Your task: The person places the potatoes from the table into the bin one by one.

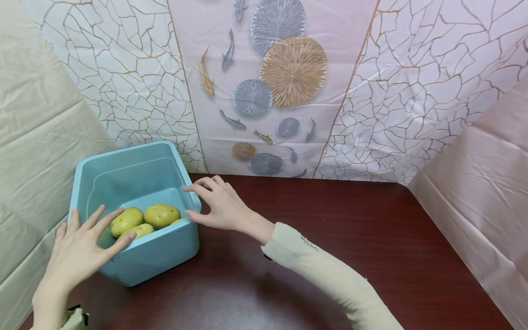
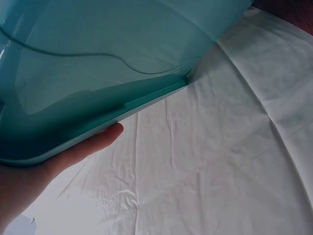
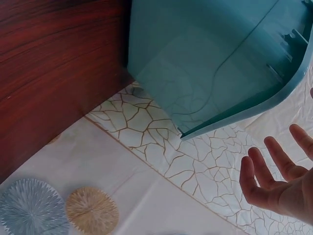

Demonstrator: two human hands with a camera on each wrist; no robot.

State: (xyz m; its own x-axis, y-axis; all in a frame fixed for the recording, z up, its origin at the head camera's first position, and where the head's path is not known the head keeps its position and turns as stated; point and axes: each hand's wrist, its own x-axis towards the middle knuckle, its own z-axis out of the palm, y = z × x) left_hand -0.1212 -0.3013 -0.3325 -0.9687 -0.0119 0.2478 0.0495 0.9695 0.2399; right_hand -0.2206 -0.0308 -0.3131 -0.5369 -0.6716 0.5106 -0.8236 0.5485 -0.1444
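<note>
Between both hands (image 1: 78,252), teal bin (image 1: 156,259), seemingly smooth.

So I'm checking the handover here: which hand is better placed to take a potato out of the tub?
Probably the left hand: its fingers lie over the near rim of the tub, almost touching the potatoes. The right hand rests open at the tub's right corner, outside it.
</note>
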